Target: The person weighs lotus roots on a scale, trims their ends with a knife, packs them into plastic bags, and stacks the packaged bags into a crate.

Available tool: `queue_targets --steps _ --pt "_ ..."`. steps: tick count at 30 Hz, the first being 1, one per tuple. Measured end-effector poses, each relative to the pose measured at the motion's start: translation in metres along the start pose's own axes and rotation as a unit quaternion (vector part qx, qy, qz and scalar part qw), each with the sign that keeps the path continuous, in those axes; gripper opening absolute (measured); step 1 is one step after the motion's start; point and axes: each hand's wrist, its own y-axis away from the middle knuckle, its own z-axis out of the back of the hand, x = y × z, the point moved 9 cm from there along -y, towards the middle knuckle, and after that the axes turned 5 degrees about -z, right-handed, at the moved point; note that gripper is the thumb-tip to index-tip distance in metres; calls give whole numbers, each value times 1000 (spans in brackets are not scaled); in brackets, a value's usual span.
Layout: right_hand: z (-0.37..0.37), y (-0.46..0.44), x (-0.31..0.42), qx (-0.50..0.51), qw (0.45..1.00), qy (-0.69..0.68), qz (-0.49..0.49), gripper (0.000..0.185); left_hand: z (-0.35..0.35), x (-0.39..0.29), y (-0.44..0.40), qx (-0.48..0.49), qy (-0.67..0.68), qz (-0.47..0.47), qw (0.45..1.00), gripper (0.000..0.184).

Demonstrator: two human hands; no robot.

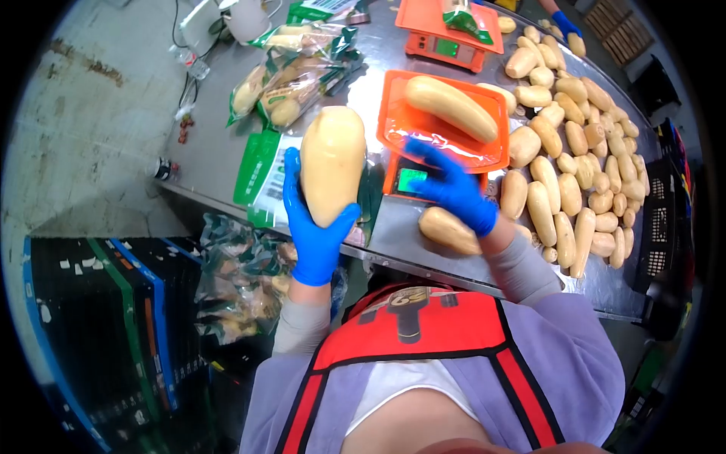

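Observation:
My left hand [316,234], in a blue glove, grips a large pale-yellow lotus root [333,163] that it holds upright above the table edge. My right hand [456,191], also gloved and a little blurred, has its fingers stretched out and holds nothing. It passes over the front of an orange scale with a lit green display [411,180]. In the scale's orange tray [393,121] lies another long lotus root [454,108]. One more lotus root [449,230] rests on the metal table below my right hand. Green-and-white packaging bags [261,178] lie beside my left hand.
Several lotus roots [571,178] are heaped along the right. Filled bags [291,94] lie at back left, and more [238,280] sit below the table edge. A second orange scale [446,49] stands behind. Another person's gloved hand [566,24] is at top right. Black crates [106,325] stand lower left.

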Motion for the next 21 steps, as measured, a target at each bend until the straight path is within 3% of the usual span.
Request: queue_targets --steps 1,3,5,6,8,10,13,17,19,21 --pt "-32 5 0 88 996 -13 7 66 -4 -4 0 -2 -61 -22 998 95" --pt "-75 4 6 126 964 -231 38 75 -16 5 10 21 -134 -64 989 95" --pt "-77 -2 -5 55 965 -255 23 70 -33 -5 18 77 -290 -137 944 93" --pt "-74 -2 -12 33 956 -293 -3 67 -35 -7 18 81 -285 -137 945 93" --pt "-71 -5 -24 76 948 -307 -36 65 -22 15 17 44 -27 6 999 85" --pt "-77 1 -39 116 935 -326 -75 63 6 50 15 -3 7 70 997 75" --pt "-108 10 -68 212 910 -330 -132 59 6 103 49 52 263 303 914 74" --pt "-135 12 -97 216 878 -371 -213 66 16 108 66 -12 320 369 872 71" --pt "-105 1 -104 27 979 -140 -148 79 29 115 64 -123 354 372 849 69" --pt "-107 10 -69 44 998 37 15 86 32 119 63 -146 358 373 843 68"
